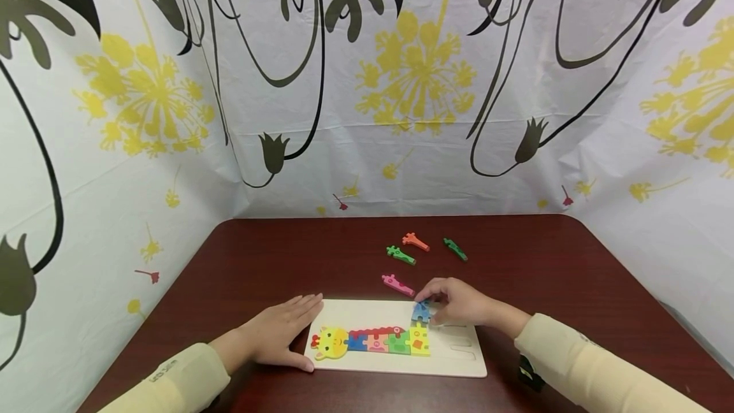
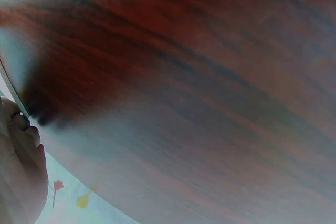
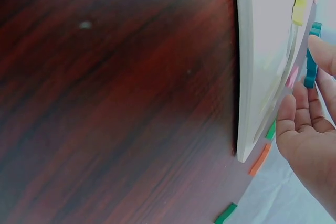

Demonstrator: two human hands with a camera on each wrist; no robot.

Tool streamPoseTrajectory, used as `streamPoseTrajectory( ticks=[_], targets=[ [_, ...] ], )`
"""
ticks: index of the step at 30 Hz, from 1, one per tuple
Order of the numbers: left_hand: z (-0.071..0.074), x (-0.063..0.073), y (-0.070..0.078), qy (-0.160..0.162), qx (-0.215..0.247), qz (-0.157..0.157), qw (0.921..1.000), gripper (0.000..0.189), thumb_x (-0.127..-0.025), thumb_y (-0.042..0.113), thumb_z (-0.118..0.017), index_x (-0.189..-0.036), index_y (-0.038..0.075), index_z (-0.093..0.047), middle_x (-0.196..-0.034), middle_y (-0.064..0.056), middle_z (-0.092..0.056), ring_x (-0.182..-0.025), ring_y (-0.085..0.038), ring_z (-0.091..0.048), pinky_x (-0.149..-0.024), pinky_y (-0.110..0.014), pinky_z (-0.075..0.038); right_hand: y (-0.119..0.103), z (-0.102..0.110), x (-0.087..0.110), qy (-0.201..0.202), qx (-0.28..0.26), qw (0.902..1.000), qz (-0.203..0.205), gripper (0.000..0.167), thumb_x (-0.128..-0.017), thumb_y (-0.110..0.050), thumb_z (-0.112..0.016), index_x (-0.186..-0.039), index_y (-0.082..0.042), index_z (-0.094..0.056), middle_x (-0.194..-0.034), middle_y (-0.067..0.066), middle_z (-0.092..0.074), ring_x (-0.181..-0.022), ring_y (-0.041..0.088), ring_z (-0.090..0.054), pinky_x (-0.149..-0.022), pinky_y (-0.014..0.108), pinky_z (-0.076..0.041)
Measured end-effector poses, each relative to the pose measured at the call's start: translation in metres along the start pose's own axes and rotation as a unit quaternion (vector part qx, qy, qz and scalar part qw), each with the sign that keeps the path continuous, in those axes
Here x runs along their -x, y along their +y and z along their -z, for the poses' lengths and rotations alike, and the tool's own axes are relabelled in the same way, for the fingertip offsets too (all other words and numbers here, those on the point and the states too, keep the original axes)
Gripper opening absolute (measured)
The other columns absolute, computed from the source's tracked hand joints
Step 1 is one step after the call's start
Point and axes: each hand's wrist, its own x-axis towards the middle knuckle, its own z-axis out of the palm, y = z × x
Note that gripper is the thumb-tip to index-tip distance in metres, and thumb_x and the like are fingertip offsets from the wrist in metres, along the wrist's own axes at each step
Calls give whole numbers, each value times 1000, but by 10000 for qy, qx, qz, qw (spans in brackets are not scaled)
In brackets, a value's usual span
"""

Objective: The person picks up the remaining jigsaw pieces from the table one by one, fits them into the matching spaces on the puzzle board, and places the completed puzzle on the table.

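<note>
A pale wooden puzzle board (image 1: 395,367) lies near the front of the table, holding a row of giraffe pieces. The yellow giraffe head (image 1: 331,343) is at the left; a blue, a pink, a green and a yellow piece (image 1: 419,341) follow to the right, with a red strip along the top. My right hand (image 1: 459,302) pinches a blue puzzle piece (image 3: 312,61) above the yellow one, at the board's upper right. My left hand (image 1: 287,330) rests at the board's left edge, fingers extended, thumb by the lower corner.
Beyond the board lie loose pieces: a pink one (image 1: 397,285), a light green one (image 1: 401,255), an orange one (image 1: 415,241) and a dark green one (image 1: 455,249). The dark red table (image 1: 275,241) meets a flower-printed cloth (image 1: 413,177) at its back and sides.
</note>
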Motion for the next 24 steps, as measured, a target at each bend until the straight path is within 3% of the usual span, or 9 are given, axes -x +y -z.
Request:
streamPoseTrajectory(
  ticks=[24],
  targets=[
    [1, 1, 1, -55, 29, 72, 10000, 110, -80, 84, -36, -154, 4, -22, -160, -10, -19, -146, -23, -18, -115, -42, -20, 0, -4, -3, -221, -92, 9997, 51, 36, -78, -8, -81, -113, -13, -73, -108, -5, -62, -96, 22, -54, -75, 28, -45]
  ],
)
